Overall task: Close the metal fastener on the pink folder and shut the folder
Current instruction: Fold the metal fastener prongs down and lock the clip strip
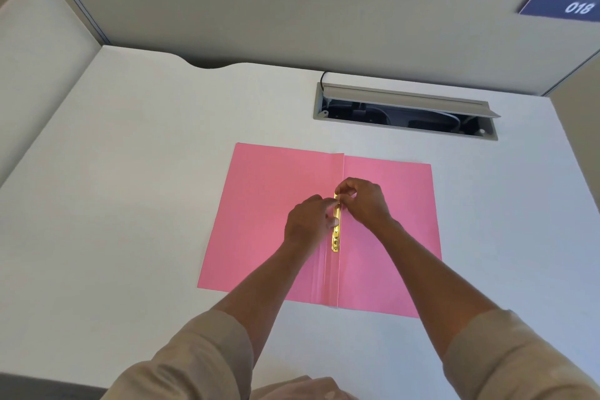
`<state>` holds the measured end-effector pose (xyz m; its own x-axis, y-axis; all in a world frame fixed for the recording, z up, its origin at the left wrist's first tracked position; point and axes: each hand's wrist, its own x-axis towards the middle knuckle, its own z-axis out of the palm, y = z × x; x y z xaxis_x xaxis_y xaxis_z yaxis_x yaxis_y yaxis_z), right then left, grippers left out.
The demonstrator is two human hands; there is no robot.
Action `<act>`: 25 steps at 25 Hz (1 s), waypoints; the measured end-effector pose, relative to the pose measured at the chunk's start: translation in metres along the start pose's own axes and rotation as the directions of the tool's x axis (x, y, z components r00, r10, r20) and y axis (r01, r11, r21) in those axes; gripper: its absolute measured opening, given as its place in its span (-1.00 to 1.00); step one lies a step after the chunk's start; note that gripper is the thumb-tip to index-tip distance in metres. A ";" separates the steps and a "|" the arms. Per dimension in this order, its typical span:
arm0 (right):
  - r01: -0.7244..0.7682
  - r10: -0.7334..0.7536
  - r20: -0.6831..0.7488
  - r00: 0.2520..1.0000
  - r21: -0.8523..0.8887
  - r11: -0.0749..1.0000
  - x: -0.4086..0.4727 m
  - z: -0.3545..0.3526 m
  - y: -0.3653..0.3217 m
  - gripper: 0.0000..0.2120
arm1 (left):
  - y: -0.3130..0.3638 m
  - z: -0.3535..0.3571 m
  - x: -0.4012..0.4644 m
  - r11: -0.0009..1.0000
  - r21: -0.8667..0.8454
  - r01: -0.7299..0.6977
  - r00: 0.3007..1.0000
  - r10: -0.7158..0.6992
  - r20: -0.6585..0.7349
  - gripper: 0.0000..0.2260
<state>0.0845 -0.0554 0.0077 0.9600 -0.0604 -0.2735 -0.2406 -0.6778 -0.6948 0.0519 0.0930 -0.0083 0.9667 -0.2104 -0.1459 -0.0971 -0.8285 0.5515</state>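
Note:
A pink folder (266, 204) lies open and flat on the white desk, its spine running toward me. Along the spine sits a gold metal fastener (336, 234), its near end showing and its far end covered by fingers. My left hand (308, 221) rests on the left flap with its fingertips pressing the fastener's middle. My right hand (363, 201) comes in from the right flap and pinches the fastener's far end between thumb and fingers.
An open cable tray (406, 114) with a raised grey lid is set into the white desk (130, 172) behind the folder. Grey partition panels stand at the back and left, with a blue "018" label (565, 6) at upper right.

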 end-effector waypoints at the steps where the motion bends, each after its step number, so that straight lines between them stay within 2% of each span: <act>1: 0.010 -0.010 0.012 1.000 -0.003 1.000 0.003 -0.002 0.001 -0.92 | -0.001 0.001 0.000 1.000 0.004 -0.009 1.000 0.009 -0.001 -0.70; 6: 0.056 -0.057 -0.008 0.998 -0.101 0.993 0.014 -0.005 0.001 -0.95 | -0.004 0.007 -0.004 0.995 0.062 -0.075 0.996 0.078 -0.043 -0.75; 9: 0.085 -0.085 0.005 0.996 -0.181 0.980 0.019 -0.004 -0.002 -0.93 | -0.005 0.006 -0.004 0.985 0.125 -0.123 0.990 0.130 -0.054 -0.70; 15: 0.080 -0.080 0.007 0.997 -0.226 0.971 0.024 -0.003 0.000 -0.89 | -0.004 0.006 -0.001 0.960 0.225 -0.168 0.986 0.169 0.015 -0.69; 22: 0.190 -0.186 0.046 0.982 -0.363 0.912 0.025 0.001 -0.005 -0.81 | -0.001 0.005 0.004 0.947 0.269 -0.174 0.984 0.154 0.094 -0.68; 25: 0.142 -0.128 0.062 0.990 -0.320 0.937 0.032 0.000 -0.009 -0.81 | -0.001 0.005 0.004 0.943 0.284 -0.174 0.983 0.151 0.102 -0.68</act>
<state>0.1173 -0.0512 0.0048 0.9721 0.0730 -0.2230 -0.0434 -0.8781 -0.4765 0.0549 0.0906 -0.0133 0.9117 -0.3850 -0.1437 -0.3273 -0.8918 0.3124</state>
